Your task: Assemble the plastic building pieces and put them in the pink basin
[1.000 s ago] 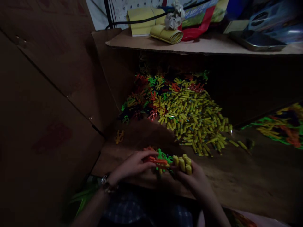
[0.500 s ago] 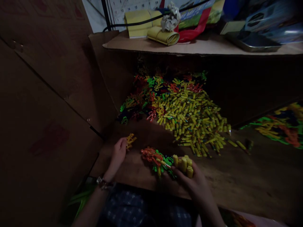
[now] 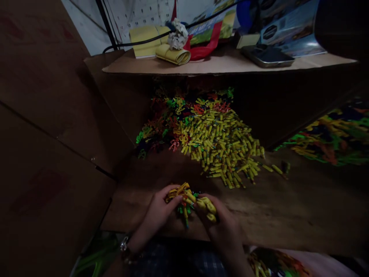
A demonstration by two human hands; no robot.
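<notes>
My left hand (image 3: 161, 207) is closed on orange-yellow plastic pieces (image 3: 181, 190), near the front edge of the wooden table. Beside it, my right hand (image 3: 221, 217) has its fingers wrapped round several yellow rolled pieces (image 3: 208, 207). The two hands almost meet, and a yellow piece spans the gap between their fingertips. Beneath them lie green pieces (image 3: 186, 209), partly covered by the fingers. Farther back spreads a large pile of small yellow pieces (image 3: 221, 138), with red, orange and green plastic pieces (image 3: 161, 127) at its left.
A cardboard shelf (image 3: 219, 69) above the pile holds yellow folded paper, crumpled paper, a red strap and a dark metal tray (image 3: 268, 55). Cardboard (image 3: 43, 134) walls the left. More coloured pieces (image 3: 331, 142) lie at the right. A few yellow pieces lie loose beside the pile.
My left hand has moved right with the orange-yellow pieces, over the small orange and green heap, and now meets my right hand's fingertips. The view has shifted somewhat.
</notes>
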